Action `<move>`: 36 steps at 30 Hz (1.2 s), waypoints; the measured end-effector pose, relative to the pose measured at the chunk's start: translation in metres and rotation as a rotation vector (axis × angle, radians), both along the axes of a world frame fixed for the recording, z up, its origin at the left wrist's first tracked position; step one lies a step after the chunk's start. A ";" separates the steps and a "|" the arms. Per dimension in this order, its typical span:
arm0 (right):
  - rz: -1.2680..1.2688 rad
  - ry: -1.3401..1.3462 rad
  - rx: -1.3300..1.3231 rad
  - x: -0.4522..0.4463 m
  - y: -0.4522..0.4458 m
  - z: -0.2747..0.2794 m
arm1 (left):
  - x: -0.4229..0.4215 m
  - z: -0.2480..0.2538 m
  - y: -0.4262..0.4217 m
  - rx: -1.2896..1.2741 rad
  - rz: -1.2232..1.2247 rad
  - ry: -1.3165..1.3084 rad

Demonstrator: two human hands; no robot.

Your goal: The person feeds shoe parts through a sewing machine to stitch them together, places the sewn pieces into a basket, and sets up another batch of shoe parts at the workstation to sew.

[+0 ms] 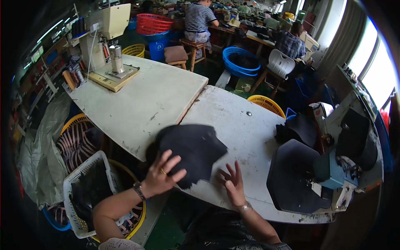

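Note:
A dark, flat piece of fabric-like material (193, 152) with jagged lower and right edges lies over the near edge of the white table, slightly blurred. My left hand (163, 174), wearing a ring and a wristwatch, is over its lower left part with the fingers spread. Whether the fingertips press on the piece, I cannot tell. To the right of the piece, my right hand (232, 185) is raised over the table edge, fingers apart and holding nothing. A bracelet circles that wrist.
A cream sewing machine (118, 62) stands at the far left of the white table (250, 137). On the right are a blue-green machine (331, 168) and a dark board (287, 179). A white basket (106, 166) with dark pieces sits at lower left. Other people work beyond.

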State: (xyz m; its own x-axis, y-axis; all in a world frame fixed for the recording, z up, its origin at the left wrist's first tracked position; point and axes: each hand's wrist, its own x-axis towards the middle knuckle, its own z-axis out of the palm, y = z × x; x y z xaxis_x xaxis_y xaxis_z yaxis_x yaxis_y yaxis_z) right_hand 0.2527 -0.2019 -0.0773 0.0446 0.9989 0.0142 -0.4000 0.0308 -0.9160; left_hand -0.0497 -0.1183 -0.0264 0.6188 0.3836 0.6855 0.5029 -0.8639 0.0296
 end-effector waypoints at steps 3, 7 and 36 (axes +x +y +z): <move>-0.142 -0.197 -0.065 0.014 -0.020 0.005 | 0.057 -0.023 -0.035 -0.087 -0.177 -0.100; -0.569 -0.177 -0.176 0.033 -0.069 0.046 | 0.135 -0.029 -0.033 -0.067 -0.384 -0.141; -0.963 -1.516 0.780 0.119 -0.193 0.170 | 0.198 0.170 -0.122 0.200 -0.734 -0.067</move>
State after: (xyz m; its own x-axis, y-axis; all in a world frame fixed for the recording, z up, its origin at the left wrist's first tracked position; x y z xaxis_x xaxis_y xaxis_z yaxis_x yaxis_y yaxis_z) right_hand 0.3712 -0.3947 0.0927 0.0089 0.4109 0.9116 0.9685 0.2234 -0.1102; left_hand 0.1484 -0.2402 0.1438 0.6217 -0.2453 0.7439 -0.1996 -0.9679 -0.1524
